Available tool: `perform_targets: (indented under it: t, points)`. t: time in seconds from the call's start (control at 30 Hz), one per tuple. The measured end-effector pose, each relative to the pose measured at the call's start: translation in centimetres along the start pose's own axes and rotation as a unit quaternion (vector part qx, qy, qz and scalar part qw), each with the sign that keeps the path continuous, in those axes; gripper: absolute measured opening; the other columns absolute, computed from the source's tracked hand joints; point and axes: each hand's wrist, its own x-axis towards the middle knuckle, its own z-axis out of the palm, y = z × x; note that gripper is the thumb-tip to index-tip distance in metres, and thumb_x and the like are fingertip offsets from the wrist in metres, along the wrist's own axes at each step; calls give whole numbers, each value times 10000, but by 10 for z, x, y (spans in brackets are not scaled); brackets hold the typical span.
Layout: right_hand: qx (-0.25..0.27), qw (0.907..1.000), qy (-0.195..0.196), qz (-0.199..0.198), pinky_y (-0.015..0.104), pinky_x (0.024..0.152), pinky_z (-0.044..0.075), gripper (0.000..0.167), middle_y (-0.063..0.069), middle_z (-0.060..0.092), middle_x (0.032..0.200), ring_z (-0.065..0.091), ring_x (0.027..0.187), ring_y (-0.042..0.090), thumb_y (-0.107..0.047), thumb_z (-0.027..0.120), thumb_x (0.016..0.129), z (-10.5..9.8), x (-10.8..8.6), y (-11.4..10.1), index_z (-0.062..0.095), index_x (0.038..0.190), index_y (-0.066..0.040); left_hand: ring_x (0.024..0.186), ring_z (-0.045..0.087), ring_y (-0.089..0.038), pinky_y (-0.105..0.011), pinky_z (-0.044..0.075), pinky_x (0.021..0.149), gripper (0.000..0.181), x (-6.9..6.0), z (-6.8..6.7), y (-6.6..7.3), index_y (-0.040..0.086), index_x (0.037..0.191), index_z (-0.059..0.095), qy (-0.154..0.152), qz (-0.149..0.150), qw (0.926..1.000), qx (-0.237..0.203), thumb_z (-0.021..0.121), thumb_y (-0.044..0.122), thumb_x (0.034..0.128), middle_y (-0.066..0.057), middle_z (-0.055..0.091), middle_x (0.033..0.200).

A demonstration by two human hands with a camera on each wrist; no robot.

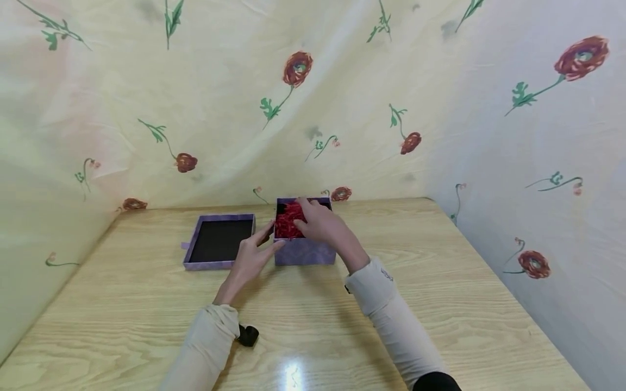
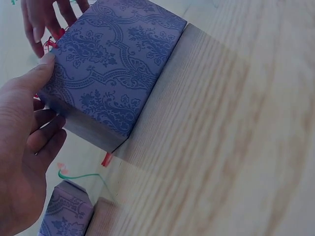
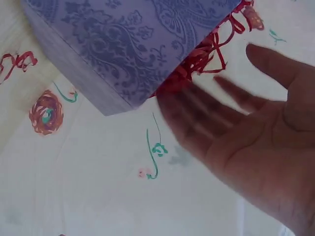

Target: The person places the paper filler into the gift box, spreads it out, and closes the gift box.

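Note:
A purple patterned box [image 1: 305,253] stands at the back of the table, its top uncovered. Red shredded paper [image 1: 287,221] lies inside it and pokes over the rim in the right wrist view. At the box's near left corner, my left hand [image 1: 251,258] grips it, thumb on the front face [image 2: 113,69] and fingers along the side. My right hand [image 1: 323,221] reaches over the box top, its fingers extended and touching the red shreds [image 3: 197,64]. Its palm is free of anything held, and some fingertips are hidden by the box edge.
Left of the box lies a shallow purple lid [image 1: 210,266] with a black inside and a small tab. Loose red strands [image 3: 19,63] show beside the box. Behind the wooden table [image 1: 303,309] hangs a flowered cloth [image 1: 220,98], which continues along both sides.

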Motion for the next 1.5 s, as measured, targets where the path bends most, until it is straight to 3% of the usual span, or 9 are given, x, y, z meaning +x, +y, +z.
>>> perform_targets:
  t: [0.13, 0.3, 0.57, 0.77, 1.07, 1.27, 1.5]
  points:
    - [78, 9983, -271, -509, 430, 936, 542, 390, 180, 652, 1246, 641, 1093, 294, -140, 636, 1047, 5, 3, 6, 567, 1396, 21, 1345, 543, -358, -500, 491, 1041, 663, 0, 0, 1, 59, 1563, 462, -1, -31, 10000, -44, 726, 285, 998, -195, 516, 1502]
    - [274, 9967, -482, -585, 398, 885, 552, 247, 145, 687, 1139, 658, 1009, 268, -71, 666, 1006, 16, 17, 17, 640, 1230, 32, 1351, 539, -347, -494, 495, 1039, 683, -2, 0, 0, 57, 1568, 453, -30, -168, 9998, -106, 731, 302, 994, -172, 512, 1511]
    - [230, 9968, -690, -332, 398, 877, 546, 234, 124, 685, 1163, 654, 1012, 252, -107, 679, 1008, 26, 34, 28, 656, 1218, -8, 1341, 548, -344, -504, 487, 1048, 652, -2, 2, -2, 94, 1566, 471, 39, 5, 10000, -32, 724, 294, 999, -158, 522, 1505]
    - [342, 9956, -793, -371, 406, 922, 539, 313, 135, 670, 1240, 653, 1086, 262, -171, 644, 1039, 17, 28, 30, 635, 1302, 0, 1355, 537, -335, -501, 483, 1054, 652, -3, 1, 0, 114, 1574, 463, -73, -84, 9999, -87, 714, 309, 1005, -144, 510, 1521]
    - [77, 9971, -122, -747, 450, 931, 526, 430, 173, 631, 1254, 608, 1120, 336, -319, 678, 1029, -2, 10, 11, 625, 1313, 0, 1338, 549, -360, -512, 489, 1043, 649, 1, 0, 1, 51, 1556, 470, -1, 25, 10000, -54, 723, 273, 1001, -191, 527, 1494]
    - [168, 9895, -649, -1281, 347, 841, 548, 253, 86, 696, 1119, 650, 948, 197, -198, 684, 1029, 6, 11, 4, 697, 1209, -21, 1343, 538, -378, -522, 485, 1043, 645, 2, 1, 0, 49, 1558, 466, 2, 108, 9999, -121, 726, 235, 998, -205, 513, 1501]
    - [395, 9911, -945, -850, 349, 815, 552, 182, 45, 695, 1074, 649, 898, 173, -161, 665, 1033, 11, 21, 11, 716, 1171, -54, 1347, 539, -367, -520, 485, 1045, 672, 0, 1, 1, 63, 1564, 463, -2, -15, 9999, -138, 738, 275, 988, -197, 517, 1503]
